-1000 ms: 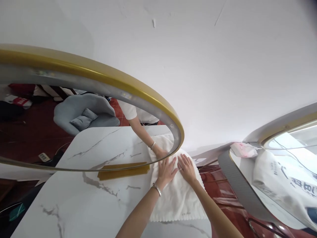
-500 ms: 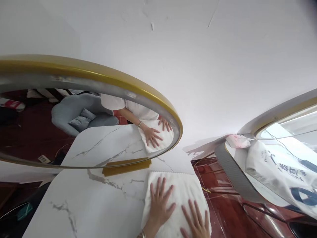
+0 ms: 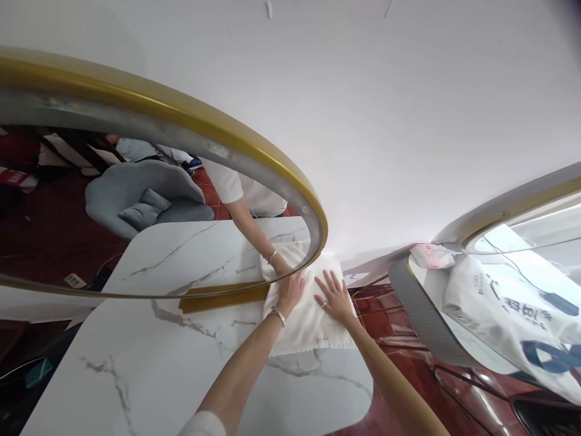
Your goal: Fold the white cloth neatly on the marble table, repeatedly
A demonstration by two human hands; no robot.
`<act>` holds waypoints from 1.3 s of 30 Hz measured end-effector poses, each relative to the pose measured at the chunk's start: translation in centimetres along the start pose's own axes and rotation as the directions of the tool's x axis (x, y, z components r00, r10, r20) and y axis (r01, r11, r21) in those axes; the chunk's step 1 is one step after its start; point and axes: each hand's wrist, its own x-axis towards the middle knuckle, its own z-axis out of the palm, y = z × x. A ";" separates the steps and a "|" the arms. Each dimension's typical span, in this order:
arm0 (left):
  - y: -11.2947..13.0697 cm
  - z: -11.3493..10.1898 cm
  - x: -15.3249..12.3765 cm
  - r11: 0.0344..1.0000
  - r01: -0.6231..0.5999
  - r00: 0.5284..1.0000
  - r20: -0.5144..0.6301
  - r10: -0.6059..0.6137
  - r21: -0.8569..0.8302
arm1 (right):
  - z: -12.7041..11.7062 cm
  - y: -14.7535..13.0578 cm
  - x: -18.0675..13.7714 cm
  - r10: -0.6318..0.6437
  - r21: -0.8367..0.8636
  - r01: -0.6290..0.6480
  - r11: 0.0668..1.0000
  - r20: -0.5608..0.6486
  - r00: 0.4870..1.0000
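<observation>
A folded white towel (image 3: 308, 324) lies on the white marble tabletop (image 3: 149, 363), pushed up to the wall at the table's far right corner. My left hand (image 3: 289, 290) rests flat on the towel's far left part, fingers stretched, a bracelet on the wrist. My right hand (image 3: 333, 297) lies flat on the towel's far right part, fingers spread, a ring on one finger. Neither hand holds anything. The round gold-framed mirror (image 3: 236, 148) on the wall reflects my arm and the towel.
A gold mirror base (image 3: 222, 298) stands on the table left of the towel. To the right is a second mirror (image 3: 508, 209), a grey curved edge (image 3: 417, 309) and a white printed bag (image 3: 503, 309). Red floor shows beyond the table's right edge.
Half a second ago both hands pressed the towel nearer to me; now they have slid forward with the towel toward the wall, arms stretched out.
</observation>
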 end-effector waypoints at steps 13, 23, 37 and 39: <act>3.0 -3.4 -22.4 0.964 -0.262 0.956 0.125 0.264 -0.031 | -2.4 -7.6 -16.2 0.076 0.029 -0.075 0.997 -0.043 0.996; -1.0 -5.6 -26.8 0.972 -0.175 0.984 0.062 0.167 0.155 | -2.5 -14.4 -13.9 0.009 0.074 -0.007 0.997 -0.023 1.000; -11.6 -8.7 -20.5 0.830 0.556 0.724 -0.469 -0.506 -0.036 | 0.1 -21.5 -1.2 0.142 0.428 -0.014 0.903 -0.268 0.953; -12.4 -8.7 -18.3 0.788 0.590 0.610 -0.543 -0.576 -0.173 | 0.6 -20.9 -0.4 0.179 0.479 -0.019 0.878 -0.289 0.940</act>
